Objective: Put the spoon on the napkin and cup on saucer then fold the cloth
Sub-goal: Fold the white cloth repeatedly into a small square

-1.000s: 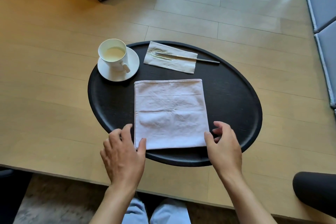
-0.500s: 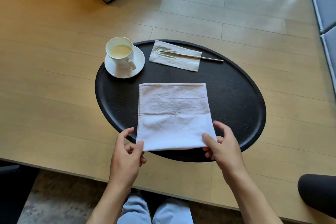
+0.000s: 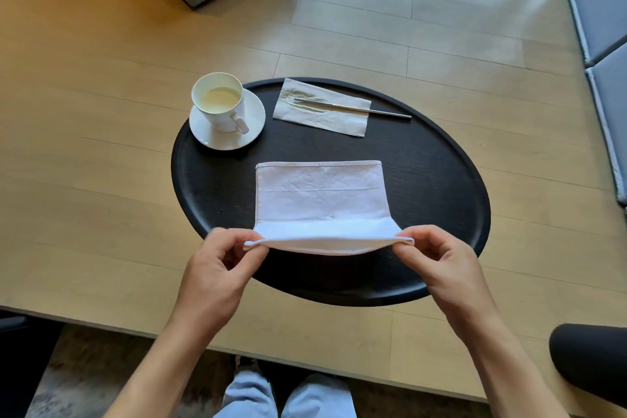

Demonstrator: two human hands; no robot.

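Cloth [image 3: 319,200], white and unmarked, lies on the black tray [image 3: 441,187], its near edge lifted: left hand [image 3: 217,268] and right hand [image 3: 441,265] each pinch a near corner. Cup [image 3: 219,105] sits on saucer [image 3: 251,132]; spoon [image 3: 353,108] lies across napkin [image 3: 322,119]. No writing is legible.

Cloth [image 3: 320,200]: pale lilac-white, plain. Tray [image 3: 441,180]: black. Cup [image 3: 219,105] and saucer [image 3: 252,119]: white; liquid pale cream. Napkin [image 3: 339,120]: off-white. Spoon [image 3: 383,111]: silver. Surface [image 3: 84,180]: light wood grain.
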